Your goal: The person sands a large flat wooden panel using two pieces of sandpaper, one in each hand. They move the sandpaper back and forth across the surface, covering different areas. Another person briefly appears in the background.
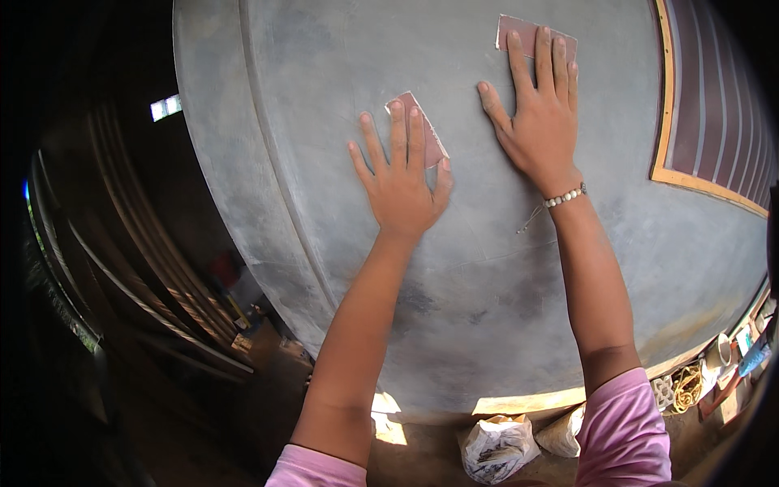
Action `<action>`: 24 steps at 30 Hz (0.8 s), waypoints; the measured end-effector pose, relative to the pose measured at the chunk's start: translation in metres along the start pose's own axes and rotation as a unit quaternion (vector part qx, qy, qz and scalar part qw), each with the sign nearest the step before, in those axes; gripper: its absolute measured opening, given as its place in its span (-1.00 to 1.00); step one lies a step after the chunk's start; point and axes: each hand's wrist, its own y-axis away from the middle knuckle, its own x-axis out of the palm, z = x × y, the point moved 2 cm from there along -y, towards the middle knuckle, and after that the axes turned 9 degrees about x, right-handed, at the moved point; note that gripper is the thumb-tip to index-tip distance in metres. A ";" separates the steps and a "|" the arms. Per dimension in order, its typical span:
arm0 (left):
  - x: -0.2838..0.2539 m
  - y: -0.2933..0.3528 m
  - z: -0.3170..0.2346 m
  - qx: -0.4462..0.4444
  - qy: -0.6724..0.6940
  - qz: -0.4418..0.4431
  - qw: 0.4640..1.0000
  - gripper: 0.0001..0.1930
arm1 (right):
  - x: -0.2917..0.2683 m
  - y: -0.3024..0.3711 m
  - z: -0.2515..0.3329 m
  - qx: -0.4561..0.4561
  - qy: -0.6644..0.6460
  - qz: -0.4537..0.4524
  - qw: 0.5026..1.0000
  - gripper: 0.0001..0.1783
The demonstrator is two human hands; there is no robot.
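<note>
My left hand point(402, 195) lies spread against a grey plastered wall point(462, 268). Beneath its index and middle fingertips is a reddish-brown piece of sandpaper point(433, 148) with pale edges, the thumb tip near its lower corner. Higher up and to the right, my right hand point(540, 134) is stretched out on the same wall. Its fingers pin a second piece of sandpaper point(529, 36) to the surface, while the thumb stands apart from it. A beaded bracelet point(565, 197) circles my right wrist. The gritty faces of both sheets are hidden.
To the right, a wooden frame point(664, 122) borders a dark striped panel. A vertical groove point(272, 154) runs down the wall's left part. White sacks point(497, 450) and coiled yellow rope point(688, 387) sit at the wall's foot. Long poles point(154, 235) lean in the dark at left.
</note>
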 end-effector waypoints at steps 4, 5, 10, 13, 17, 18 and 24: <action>0.001 0.000 0.001 -0.001 -0.005 0.002 1.000 -0.20 | 0.008 -0.013 0.017 0.032 -0.004 -0.042 0.999 -0.17; 0.001 0.001 0.001 -0.001 -0.001 -0.001 1.000 -0.19 | 0.004 0.000 0.021 0.036 -0.001 -0.013 0.999 -0.17; 0.000 0.003 -0.001 -0.003 0.005 0.001 1.000 -0.19 | -0.035 0.106 0.030 0.002 -0.014 0.078 0.997 -0.17; -0.001 0.003 -0.001 -0.012 0.011 0.000 1.000 -0.19 | -0.042 0.121 0.016 0.001 0.030 0.112 0.993 -0.13; -0.001 0.002 0.000 -0.012 0.014 -0.006 1.000 -0.18 | -0.022 0.054 0.005 -0.010 0.030 0.062 0.998 -0.22; -0.001 0.002 0.000 -0.010 0.016 -0.008 1.000 -0.18 | -0.014 0.030 0.006 -0.011 0.034 0.038 0.999 -0.24; -0.002 0.002 0.001 -0.007 0.023 -0.011 1.000 -0.18 | 0.000 -0.005 0.024 -0.015 0.029 -0.014 0.999 -0.35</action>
